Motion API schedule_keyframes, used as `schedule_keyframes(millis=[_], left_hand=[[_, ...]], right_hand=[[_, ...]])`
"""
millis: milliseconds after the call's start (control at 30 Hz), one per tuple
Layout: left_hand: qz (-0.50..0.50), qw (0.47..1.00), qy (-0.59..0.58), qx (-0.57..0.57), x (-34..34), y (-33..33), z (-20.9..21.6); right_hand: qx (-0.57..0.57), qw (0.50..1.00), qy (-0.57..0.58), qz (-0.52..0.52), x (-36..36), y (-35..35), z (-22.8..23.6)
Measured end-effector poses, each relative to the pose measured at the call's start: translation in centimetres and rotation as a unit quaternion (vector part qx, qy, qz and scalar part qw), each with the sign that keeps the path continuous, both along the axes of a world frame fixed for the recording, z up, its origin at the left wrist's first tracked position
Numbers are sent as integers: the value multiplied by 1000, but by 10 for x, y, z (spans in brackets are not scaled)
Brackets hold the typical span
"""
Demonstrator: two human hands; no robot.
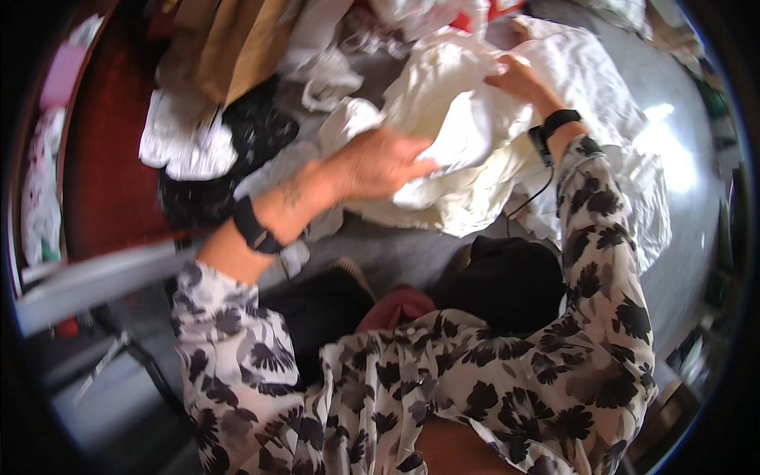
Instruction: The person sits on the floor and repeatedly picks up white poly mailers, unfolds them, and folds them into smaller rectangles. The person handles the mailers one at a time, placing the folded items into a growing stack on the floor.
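A crumpled cream-white cloth (443, 194) is spread in front of me, raised partly off the grey floor, with a hollow fold facing me. My left hand (380, 162), slightly blurred, is closed on its near left edge, thumb and fingers pressed together. Farther off and to the right, my right hand (518, 79) pinches the cloth's upper right part between thumb and fingers. Both wrists wear black bands, and a thin dark cable hangs from the right one. More white cloth (590, 75) lies in a heap just beyond my right hand; where one piece ends and the other begins is hard to tell.
At the left stands a dark red wooden surface (119, 158). Near it are a brown paper bag (241, 47), a black plastic bag (190, 198) and a white bundle (186, 146). White and red items (427, 12) are piled at the far side. Grey floor (685, 214) shows at the right.
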State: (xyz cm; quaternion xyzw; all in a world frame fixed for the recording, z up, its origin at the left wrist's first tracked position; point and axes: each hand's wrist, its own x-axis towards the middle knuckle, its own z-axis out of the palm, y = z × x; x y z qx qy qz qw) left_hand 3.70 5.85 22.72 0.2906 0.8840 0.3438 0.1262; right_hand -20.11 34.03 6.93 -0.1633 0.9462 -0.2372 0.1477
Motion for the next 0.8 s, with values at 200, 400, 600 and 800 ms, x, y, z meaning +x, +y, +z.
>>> schedule_keyframes(millis=[200,400,600,800], left_hand=[[80,996,32,-17,-10,-24,19],[160,986,36,-14,7,-58,45],[151,983,-101,26,28,-93,28],[217,974,47,-43,32,-125,12]], right_hand=[[-130,987,-70,-59,2,16,6],[-275,938,207,-24,5,131,111],[-339,897,253,-127,9,247,188],[-292,889,314,-157,4,322,272]])
